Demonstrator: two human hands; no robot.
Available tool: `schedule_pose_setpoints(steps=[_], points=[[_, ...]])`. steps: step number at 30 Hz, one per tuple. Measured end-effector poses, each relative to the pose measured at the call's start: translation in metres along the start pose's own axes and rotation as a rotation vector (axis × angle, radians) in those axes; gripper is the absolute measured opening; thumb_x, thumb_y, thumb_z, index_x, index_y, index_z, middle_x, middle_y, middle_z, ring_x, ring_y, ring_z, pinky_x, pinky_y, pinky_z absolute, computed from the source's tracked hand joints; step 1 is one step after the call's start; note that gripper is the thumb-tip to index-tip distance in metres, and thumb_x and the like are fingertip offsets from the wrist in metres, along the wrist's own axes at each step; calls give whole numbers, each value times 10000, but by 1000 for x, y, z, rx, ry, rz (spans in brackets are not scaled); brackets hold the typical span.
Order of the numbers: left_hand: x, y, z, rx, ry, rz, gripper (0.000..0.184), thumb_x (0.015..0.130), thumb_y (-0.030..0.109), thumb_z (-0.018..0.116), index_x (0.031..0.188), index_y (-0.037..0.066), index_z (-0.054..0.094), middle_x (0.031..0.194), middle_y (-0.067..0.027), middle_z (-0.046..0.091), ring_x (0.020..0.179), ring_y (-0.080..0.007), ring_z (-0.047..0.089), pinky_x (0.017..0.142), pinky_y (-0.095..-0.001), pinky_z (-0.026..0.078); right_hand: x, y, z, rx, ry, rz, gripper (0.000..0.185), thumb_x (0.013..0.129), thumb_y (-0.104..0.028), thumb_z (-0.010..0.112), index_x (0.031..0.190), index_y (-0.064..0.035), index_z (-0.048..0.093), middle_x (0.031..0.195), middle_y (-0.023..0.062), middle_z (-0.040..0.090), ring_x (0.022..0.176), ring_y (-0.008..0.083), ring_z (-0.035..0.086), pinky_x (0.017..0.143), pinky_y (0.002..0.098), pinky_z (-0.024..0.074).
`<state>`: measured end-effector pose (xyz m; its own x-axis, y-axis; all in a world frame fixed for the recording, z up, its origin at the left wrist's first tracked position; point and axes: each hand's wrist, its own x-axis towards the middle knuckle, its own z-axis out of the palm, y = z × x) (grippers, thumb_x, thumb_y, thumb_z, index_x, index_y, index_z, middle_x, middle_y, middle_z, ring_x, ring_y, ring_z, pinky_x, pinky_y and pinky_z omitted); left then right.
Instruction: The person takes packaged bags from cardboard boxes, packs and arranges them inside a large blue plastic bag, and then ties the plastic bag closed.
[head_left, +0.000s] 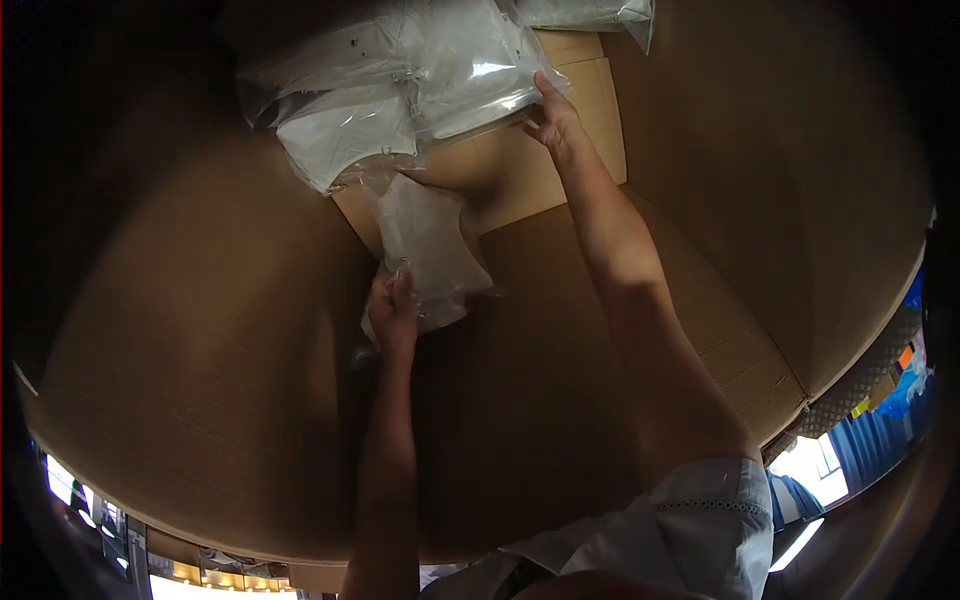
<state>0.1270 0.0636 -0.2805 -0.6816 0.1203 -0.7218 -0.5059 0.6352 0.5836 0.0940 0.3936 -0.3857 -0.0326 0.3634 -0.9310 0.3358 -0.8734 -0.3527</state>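
While a deep cardboard box (200, 330) surrounds the work, clear bags (475, 70) of whitish contents lie at its far end, beyond the left hand and just ahead of the right. Nearer the person, a smaller bag (425, 235) stretches lengthwise from the pile's near edge back toward the left hand (393, 308), which is closed on its near left edge and is much the closer hand to it. The right hand (556, 125) is open, fingers spread, thumb at the pile's near right corner.
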Motion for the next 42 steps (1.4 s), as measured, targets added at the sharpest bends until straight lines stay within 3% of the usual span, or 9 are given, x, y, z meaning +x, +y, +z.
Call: schedule_pose_setpoints(steps=[4,8,10,13,16,23,27,33,42], points=[[3,-6,-11,122,102,-14,333,860,317,514,981,7,514,826,-85,583,758,-129,532,679,-273,424,86,38,-46,112,116,-472,448,802,-395,541,1145,-128,434,1084,127,486,911,270,501,764,503,423],[10,-29,-9,10,97,-21,323,861,298,517,978,-2,503,828,-80,570,768,-135,521,705,-266,421,34,-4,-54,69,281,-74,274,854,-344,431,953,-103,517,866,93,564,726,248,544,627,396,462],[11,-29,-9,4,79,-48,323,861,300,514,977,-2,502,828,-79,567,772,-138,520,709,-266,421,54,3,-46,-34,-21,53,318,854,-394,374,879,-110,516,733,49,547,614,206,527,542,387,447],[12,-40,-5,-19,59,-55,321,861,305,510,971,4,505,824,-78,566,768,-144,521,708,-269,421,114,45,-44,288,-58,-146,125,834,-211,439,855,-116,518,605,-14,459,515,100,422,403,275,343],[11,-41,0,47,50,-28,320,858,320,509,957,15,514,805,-78,566,747,-146,523,698,-276,422,65,50,-35,-70,87,-710,98,827,-178,449,863,-97,491,734,19,496,636,145,460,579,292,427],[14,-35,0,147,-20,-104,316,854,340,500,933,35,527,787,-80,578,740,-144,527,688,-280,423,31,28,-21,83,-254,-418,368,836,-386,507,1088,-130,427,1007,63,492,831,165,493,648,330,422],[14,-39,0,82,-13,-39,317,853,339,504,932,33,527,785,-74,576,735,-137,521,680,-275,420,58,32,20,-109,359,-576,437,822,-321,553,1097,7,466,941,129,572,898,288,538,818,375,406],[13,-35,3,23,-49,-42,352,854,366,509,931,23,532,774,-49,565,738,-114,509,690,-257,416,87,22,20,46,573,-583,253,866,-187,458,913,48,539,843,181,568,778,263,560,720,334,444],[16,-42,3,36,-45,-41,335,847,333,531,961,19,550,796,-66,579,748,-124,519,697,-262,422,34,-57,-24,401,240,-856,340,760,-139,658,1023,12,506,855,82,577,762,142,526,673,275,432]])
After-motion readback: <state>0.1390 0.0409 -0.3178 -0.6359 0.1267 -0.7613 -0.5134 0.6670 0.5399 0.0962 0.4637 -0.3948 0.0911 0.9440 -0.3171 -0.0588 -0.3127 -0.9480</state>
